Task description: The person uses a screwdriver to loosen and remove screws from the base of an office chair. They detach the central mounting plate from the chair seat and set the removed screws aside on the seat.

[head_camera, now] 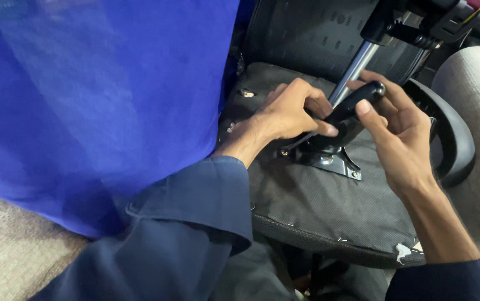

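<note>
Blue cloth hangs beside an upturned chair seat (318,206). Left hand (293,111) and right hand (396,134) have fingers clamped on a black lever (351,106), just above the metal plate (329,161). It looks stiff and smooth; best gripped at its rounded end.

Bright blue cloth (95,95) fills the left of the frame, plain, no pattern. Navy blue sleeves (189,223) at the bottom. Chair seat underside (318,206) at centre is dark grey-black fabric. Black handle (351,103) upper centre-right, beside a silver metal column (354,69). Black metal plate (329,161) with silver bolts. Black armrest (451,139) right. Beige carpet (11,251) lower left.
</note>
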